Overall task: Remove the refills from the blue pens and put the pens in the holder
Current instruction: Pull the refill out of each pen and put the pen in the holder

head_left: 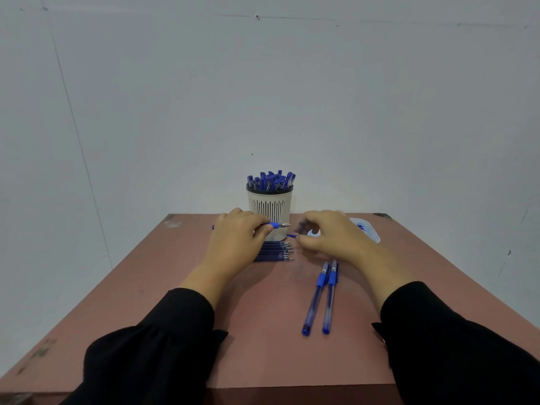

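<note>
The tabletop (pixel 175 317) carried a holder (pixel 269 213) at its far edge, already crowded with blue pens, too many and too overlapped to count. The task looked well along. Two capped pens (pixel 321 296) lay side by side near the right forearm, seemingly untouched. A small tray (pixel 368 229) sat at far right, its contents unclear. The left hand (pixel 236 244) pinched an uncapped pen (pixel 277 225) in front of the holder, tip pointing right. The right hand (pixel 330 235), blurred, had a curled grip round something small and blue, probably the cap. About six refills (pixel 277 251) lay in a row beneath the left hand.
</note>
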The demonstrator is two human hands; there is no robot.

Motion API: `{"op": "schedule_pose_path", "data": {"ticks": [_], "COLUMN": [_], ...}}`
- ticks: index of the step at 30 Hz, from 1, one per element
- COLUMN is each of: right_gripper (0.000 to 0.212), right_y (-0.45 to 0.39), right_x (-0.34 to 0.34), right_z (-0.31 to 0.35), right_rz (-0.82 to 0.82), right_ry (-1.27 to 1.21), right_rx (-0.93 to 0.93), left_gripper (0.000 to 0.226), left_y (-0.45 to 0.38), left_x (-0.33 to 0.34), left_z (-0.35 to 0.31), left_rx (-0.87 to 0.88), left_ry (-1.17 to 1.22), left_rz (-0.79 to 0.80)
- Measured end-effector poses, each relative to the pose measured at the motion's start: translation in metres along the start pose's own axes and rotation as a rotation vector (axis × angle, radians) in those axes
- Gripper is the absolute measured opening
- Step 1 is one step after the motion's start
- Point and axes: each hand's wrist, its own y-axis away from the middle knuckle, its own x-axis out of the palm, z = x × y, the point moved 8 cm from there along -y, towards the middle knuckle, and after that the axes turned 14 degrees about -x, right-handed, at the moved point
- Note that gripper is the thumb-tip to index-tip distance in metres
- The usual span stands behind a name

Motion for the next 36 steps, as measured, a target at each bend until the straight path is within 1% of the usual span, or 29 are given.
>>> {"op": "schedule_pose_path", "data": {"ticks": [3, 7, 10, 14, 18, 20, 25, 28, 30, 34, 36], "right_gripper": [0.01, 0.011, 0.011, 0.014, 0.016, 0.017, 0.018, 0.029, 0.032, 0.024, 0.02], "right_y": [-0.001, 0.0, -0.001, -0.003, -0.003, -0.003, -0.003, -0.002, -0.002, -0.002, -0.003], "right_x": [-0.002, -0.003, -0.003, -0.001, -0.002, -0.003, 0.0, 0.0, -0.001, -0.007, -0.01], "right_z": [0.002, -0.002, -0.003, -0.002, -0.005, -0.003, 0.002, 0.001, -0.001, 0.0, 0.001], "right_rz": [-0.048, -0.12, -0.149, -0.155, -0.187, -0.199, -0.194, -0.24, -0.279, -0.358, -0.393], "right_ry": [-0.028, -0.154, -0.198, -0.213, -0.263, -0.25, -0.259, -0.39, -0.48, -0.642, -0.691], "right_rx": [-0.018, 0.01, 0.019, 0.016, 0.038, 0.029, 0.009, 0.04, 0.076, 0.096, 0.09], "left_gripper": [0.02, 0.019, 0.019, 0.019, 0.021, 0.022, 0.023, 0.022, 0.021, 0.014, 0.012], "left_y": [0.001, 0.001, 0.001, 0.001, 0.002, 0.002, 0.005, 0.004, 0.003, 0.0, 0.0], "left_x": [0.0, 0.001, 0.0, 0.003, 0.003, 0.002, 0.007, 0.008, 0.007, -0.003, -0.007], "left_z": [-0.001, -0.002, -0.002, -0.004, -0.006, -0.008, -0.018, -0.017, -0.015, -0.014, -0.016], "left_rx": [0.009, 0.02, 0.01, 0.027, 0.017, 0.01, 0.059, 0.043, 0.007, -0.033, -0.009], "left_ry": [0.016, 0.006, 0.029, 0.051, 0.026, 0.0, -0.015, 0.03, 0.092, 0.271, 0.281], "left_rz": [0.002, 0.014, 0.01, 0.026, 0.032, 0.017, 0.02, 0.036, 0.05, 0.016, -0.026]}}
